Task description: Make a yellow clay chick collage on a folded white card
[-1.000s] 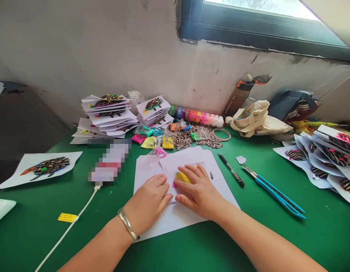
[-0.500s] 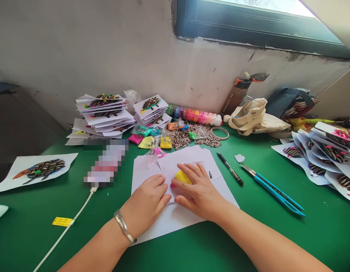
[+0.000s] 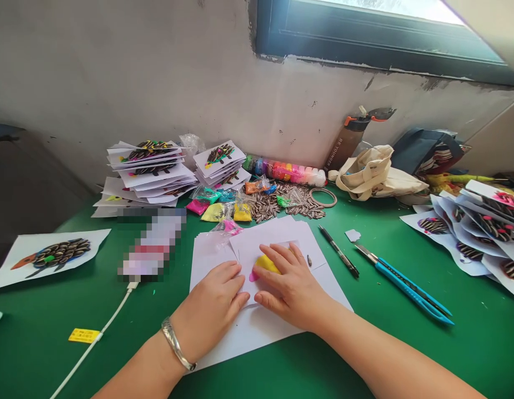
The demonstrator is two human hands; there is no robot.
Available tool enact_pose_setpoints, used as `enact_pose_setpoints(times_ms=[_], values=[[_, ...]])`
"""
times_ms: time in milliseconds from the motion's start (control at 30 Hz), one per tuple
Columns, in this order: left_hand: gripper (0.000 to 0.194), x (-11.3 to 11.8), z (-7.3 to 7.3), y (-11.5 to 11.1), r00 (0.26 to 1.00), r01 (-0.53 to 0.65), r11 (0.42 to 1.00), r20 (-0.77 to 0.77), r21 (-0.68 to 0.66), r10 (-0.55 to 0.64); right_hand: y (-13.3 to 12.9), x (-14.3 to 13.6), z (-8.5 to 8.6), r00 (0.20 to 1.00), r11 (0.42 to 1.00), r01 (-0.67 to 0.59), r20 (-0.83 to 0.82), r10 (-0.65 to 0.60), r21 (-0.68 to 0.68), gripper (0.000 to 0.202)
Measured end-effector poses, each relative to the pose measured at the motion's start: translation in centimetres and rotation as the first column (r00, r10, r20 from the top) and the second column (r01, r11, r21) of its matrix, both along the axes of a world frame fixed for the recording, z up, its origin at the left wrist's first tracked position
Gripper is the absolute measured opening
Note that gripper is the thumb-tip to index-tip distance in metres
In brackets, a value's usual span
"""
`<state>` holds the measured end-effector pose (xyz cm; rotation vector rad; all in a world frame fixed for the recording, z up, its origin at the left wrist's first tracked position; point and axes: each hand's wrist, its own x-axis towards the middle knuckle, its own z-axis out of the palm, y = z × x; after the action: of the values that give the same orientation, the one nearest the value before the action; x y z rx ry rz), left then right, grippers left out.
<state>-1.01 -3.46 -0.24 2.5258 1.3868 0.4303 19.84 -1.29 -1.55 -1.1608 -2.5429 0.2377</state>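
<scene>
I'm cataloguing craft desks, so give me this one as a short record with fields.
Left hand: resting on white paper
Right hand: fingers spread over yellow piece
Near the fingers: pink piece, single seed
Right of paper: pen, blue cutter
Behind: seed pile, ring
Far left: seed picture

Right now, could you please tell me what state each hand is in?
Left hand: open, resting on white paper sheets.
Right hand: open, fingers spread over a rounded yellow clay-like patch.

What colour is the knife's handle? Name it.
The handle is bright blue, seen best in the head view.
</scene>
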Motion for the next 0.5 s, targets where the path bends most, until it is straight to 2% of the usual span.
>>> enact_pose_setpoints(times_ms=[500], values=[[0.021, 0.19, 0.2, 0.02, 1.0, 0.008, 1.0, -0.006, 0.012, -0.008, -0.23, 0.14, -0.3, 0.999, 0.997, -0.038, -0.027, 0.041, 0.073, 0.031]])
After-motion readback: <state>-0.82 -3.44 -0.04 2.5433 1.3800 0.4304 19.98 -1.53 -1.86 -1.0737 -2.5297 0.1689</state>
